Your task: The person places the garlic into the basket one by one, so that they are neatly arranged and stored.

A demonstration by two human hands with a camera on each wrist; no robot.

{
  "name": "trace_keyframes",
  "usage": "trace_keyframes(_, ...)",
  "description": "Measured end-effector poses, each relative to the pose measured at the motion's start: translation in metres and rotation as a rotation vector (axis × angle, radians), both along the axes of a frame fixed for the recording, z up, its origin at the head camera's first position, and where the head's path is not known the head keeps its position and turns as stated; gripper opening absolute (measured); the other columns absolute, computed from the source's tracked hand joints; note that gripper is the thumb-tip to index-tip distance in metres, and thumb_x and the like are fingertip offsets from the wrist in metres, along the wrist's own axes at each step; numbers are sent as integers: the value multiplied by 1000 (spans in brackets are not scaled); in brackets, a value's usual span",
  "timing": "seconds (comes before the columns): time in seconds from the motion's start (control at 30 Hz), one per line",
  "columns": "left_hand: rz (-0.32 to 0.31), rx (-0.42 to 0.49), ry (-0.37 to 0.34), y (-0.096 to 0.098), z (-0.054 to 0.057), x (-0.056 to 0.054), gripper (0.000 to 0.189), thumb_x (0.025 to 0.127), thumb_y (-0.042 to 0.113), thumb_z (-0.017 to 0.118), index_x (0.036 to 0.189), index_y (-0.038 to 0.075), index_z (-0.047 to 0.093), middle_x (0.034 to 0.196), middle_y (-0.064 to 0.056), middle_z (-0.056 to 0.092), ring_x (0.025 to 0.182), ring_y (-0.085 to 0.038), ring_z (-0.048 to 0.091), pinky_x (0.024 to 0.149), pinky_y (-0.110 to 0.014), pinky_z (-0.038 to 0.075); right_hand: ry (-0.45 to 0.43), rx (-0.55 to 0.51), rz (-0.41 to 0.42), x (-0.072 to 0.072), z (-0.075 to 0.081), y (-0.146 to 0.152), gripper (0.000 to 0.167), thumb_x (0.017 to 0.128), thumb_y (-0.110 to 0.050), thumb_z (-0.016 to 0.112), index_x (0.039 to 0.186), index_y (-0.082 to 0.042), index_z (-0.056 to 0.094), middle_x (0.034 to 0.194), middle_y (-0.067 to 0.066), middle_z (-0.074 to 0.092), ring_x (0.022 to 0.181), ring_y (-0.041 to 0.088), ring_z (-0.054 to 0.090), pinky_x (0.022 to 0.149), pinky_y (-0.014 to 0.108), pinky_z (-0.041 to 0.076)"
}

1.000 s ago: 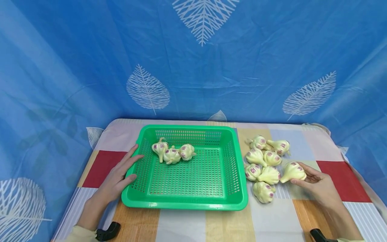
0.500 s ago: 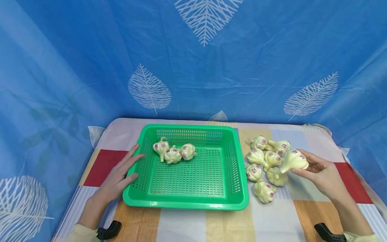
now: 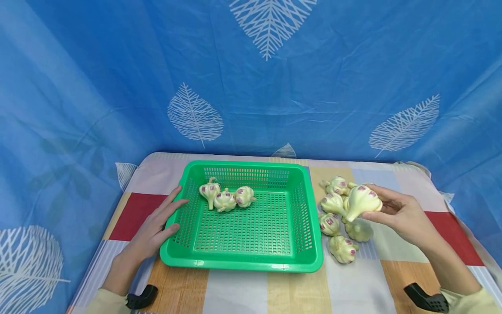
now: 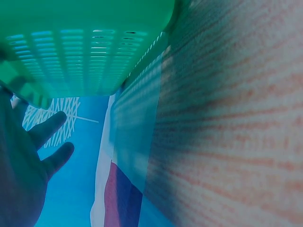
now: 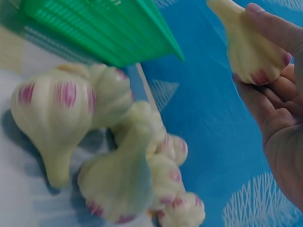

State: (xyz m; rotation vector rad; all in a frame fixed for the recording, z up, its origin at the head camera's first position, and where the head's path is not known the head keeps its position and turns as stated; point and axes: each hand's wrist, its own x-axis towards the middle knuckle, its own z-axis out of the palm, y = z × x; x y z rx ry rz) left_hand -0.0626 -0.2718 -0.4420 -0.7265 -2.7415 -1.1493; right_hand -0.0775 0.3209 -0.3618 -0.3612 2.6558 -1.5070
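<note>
A garlic bulb (image 3: 363, 200), cream with purple marks, is pinched between the thumb and fingers of my right hand (image 3: 404, 213). It is raised over the pile, its stem pointing down and left in the head view. Beneath it lie several more garlic bulbs (image 3: 343, 249), seen close up in the right wrist view. At the left rim of a green plastic basket (image 3: 243, 264), my left hand (image 3: 150, 231) touches the side with fingers spread and fairly straight. Inside the basket, near its back left, sit 3 garlic bulbs (image 3: 225, 200) side by side.
A checked cloth (image 3: 235, 290) covers the table under the basket and the pile. Blue curtains (image 3: 313, 87) with white leaf prints hang behind and at both sides. Each wrist wears a black device, like the one (image 3: 425, 297) on the right.
My right hand has lifted the garlic bulb off the table and carried it left over the pile. One bulb below now lies in its shadow. The left hand keeps its place at the basket.
</note>
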Motion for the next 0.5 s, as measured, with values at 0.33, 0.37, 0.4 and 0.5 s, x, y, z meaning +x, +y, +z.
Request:
trace_keyframes(0.33,-3,-3,4,0,-1,0,67,86,12,66,150,13,47,167,-5,19,147,-28,27,92,-64,49,11,-8,135,-13,8,-38,62,87,1,77,144,1,53,125,-18,64,89,12,70,67,25,57)
trace_keyframes(0.37,-3,-3,4,0,-1,0,67,86,12,67,150,14,46,167,-5,19,147,-29,27,92,-64,49,6,-12,154,-15,8,-41,61,87,0,77,144,1,53,124,-16,65,89,13,70,67,26,57)
trace_keyframes(0.4,-2,-3,5,0,-1,0,67,86,13,67,150,15,46,167,-5,19,147,-29,27,92,-64,48,2,-16,171,-17,8,-44,61,87,0,77,143,2,53,123,-15,65,88,14,71,67,27,57)
trace_keyframes(0.5,-1,-3,6,0,-2,0,67,87,14,67,150,16,46,167,-5,19,147,-29,27,93,-63,48,-22,-20,214,-23,7,-53,60,88,-3,77,143,1,54,121,-8,67,87,16,71,66,30,58)
